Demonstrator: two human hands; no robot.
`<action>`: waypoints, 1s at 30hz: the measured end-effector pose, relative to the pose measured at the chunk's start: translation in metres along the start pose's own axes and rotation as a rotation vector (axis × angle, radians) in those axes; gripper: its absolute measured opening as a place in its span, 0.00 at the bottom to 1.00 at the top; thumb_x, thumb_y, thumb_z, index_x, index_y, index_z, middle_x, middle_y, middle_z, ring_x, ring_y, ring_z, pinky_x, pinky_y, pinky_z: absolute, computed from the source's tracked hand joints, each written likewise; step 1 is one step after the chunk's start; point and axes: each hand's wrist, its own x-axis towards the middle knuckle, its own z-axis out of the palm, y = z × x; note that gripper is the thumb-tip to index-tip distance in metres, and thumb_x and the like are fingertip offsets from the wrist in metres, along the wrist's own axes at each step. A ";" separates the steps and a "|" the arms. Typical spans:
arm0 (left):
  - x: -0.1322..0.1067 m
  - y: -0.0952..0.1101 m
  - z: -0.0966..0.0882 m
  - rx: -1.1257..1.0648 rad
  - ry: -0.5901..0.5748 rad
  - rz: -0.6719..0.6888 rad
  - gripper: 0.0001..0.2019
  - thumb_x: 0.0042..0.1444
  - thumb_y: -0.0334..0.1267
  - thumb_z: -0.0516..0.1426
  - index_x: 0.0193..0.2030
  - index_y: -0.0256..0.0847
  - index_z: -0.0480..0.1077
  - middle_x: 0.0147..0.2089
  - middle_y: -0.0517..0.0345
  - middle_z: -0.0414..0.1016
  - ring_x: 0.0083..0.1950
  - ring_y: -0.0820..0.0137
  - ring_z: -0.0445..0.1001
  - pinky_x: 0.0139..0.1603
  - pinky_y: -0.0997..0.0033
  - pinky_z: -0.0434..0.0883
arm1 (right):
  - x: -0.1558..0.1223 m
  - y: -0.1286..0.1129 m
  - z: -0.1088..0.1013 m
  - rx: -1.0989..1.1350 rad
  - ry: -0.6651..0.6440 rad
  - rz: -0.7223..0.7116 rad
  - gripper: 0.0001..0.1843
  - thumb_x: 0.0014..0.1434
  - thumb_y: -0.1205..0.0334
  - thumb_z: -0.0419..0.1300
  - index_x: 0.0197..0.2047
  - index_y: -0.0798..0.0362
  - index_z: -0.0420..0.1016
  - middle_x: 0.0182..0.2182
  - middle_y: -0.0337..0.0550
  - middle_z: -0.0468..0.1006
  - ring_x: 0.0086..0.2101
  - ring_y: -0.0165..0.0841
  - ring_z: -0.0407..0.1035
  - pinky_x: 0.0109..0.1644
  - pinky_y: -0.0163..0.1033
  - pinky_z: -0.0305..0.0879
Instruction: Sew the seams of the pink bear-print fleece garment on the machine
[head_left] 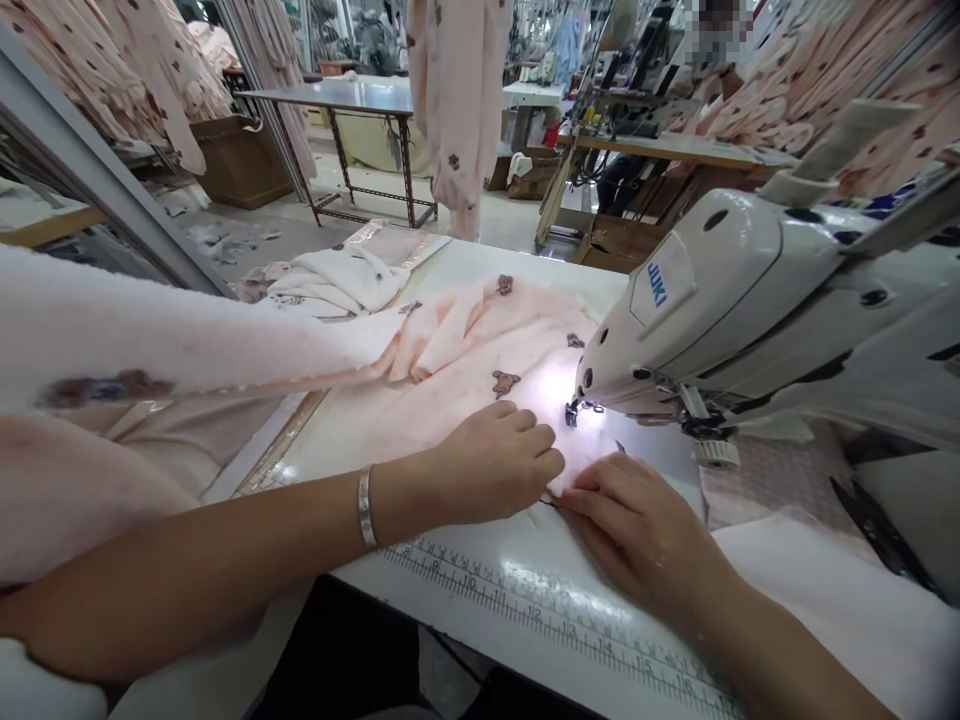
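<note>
I see a big pink cloth [469, 345] with little brown bears on it. It lies in soft bumps on the white tabletop [517, 550], and one long part of it stretches off to the left. A white sewing machine [712, 275] stands at the right, with blue letters that say JUKI. Its bright light shines on the cloth, right by its small metal foot [571, 414]. I can't tell if the cloth goes under the foot.

The left hand [499, 458] is curled up like a fist, with the near edge of the cloth in its fingertips. A shiny bracelet [366, 508] is on that wrist. The right hand [641, 505] is just beside it, its fingers close together and touching the same edge. I can't tell if it pinches the cloth or only presses on it.

Ruler marks [540, 612] run along the front of the tabletop. Something black like scissors [885, 530] is over at the right. Behind, a bunched white cloth [341, 280] sits near the far left corner.
</note>
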 end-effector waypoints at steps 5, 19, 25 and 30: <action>-0.005 0.001 0.000 0.084 0.015 0.099 0.08 0.57 0.25 0.49 0.32 0.39 0.65 0.32 0.57 0.67 0.34 0.68 0.64 0.44 0.62 0.65 | -0.001 -0.001 0.001 0.074 -0.007 -0.025 0.07 0.56 0.73 0.57 0.38 0.57 0.73 0.31 0.45 0.70 0.32 0.33 0.62 0.35 0.41 0.58; -0.008 0.000 -0.009 -0.148 -0.182 0.023 0.12 0.62 0.35 0.48 0.31 0.38 0.69 0.35 0.54 0.70 0.36 0.67 0.66 0.43 0.64 0.66 | -0.001 -0.005 0.003 0.000 0.001 0.019 0.05 0.58 0.67 0.59 0.39 0.56 0.71 0.27 0.41 0.68 0.29 0.32 0.59 0.33 0.40 0.53; 0.000 0.004 -0.005 -0.161 -0.167 -0.197 0.12 0.60 0.36 0.48 0.46 0.34 0.67 0.56 0.44 0.67 0.59 0.56 0.63 0.61 0.48 0.57 | 0.000 -0.005 0.005 -0.009 -0.040 0.029 0.08 0.59 0.66 0.58 0.43 0.55 0.72 0.29 0.42 0.68 0.31 0.32 0.60 0.34 0.40 0.54; 0.004 -0.008 0.006 -0.199 -0.168 -0.182 0.12 0.60 0.37 0.49 0.47 0.35 0.64 0.62 0.44 0.62 0.63 0.55 0.59 0.62 0.41 0.54 | -0.003 0.005 0.001 -0.028 -0.074 0.048 0.14 0.61 0.67 0.56 0.50 0.53 0.71 0.31 0.43 0.68 0.32 0.32 0.61 0.35 0.41 0.59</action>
